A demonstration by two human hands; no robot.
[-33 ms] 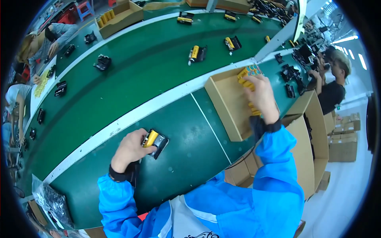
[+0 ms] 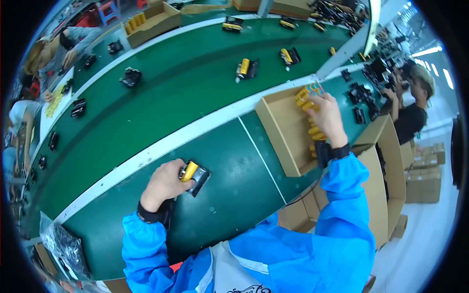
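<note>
My left hand [image 2: 163,184] is closed on a small black plastic housing [image 2: 199,179], held at the green tabletop. A yellow cylinder [image 2: 189,171], which looks like a battery cell, lies in the housing near my thumb and fingers. Further right, my right hand [image 2: 330,119] reaches over an open cardboard box [image 2: 276,139]. Its fingers are curled at one of several yellow cylinders [image 2: 302,96] lined along the box's right side. The hand partly covers that row. Black wristbands circle both wrists.
Across a white rail, a green belt carries black housings [image 2: 131,77], some with yellow cylinders [image 2: 244,66]. A large carton [image 2: 378,188] stands right of me; a plastic bag [image 2: 62,246] lies at the left. Co-workers sit far left, and another person [image 2: 415,110] works at right.
The whole view has shifted slightly, with things appearing a little further right. Both hands stay at the same things.
</note>
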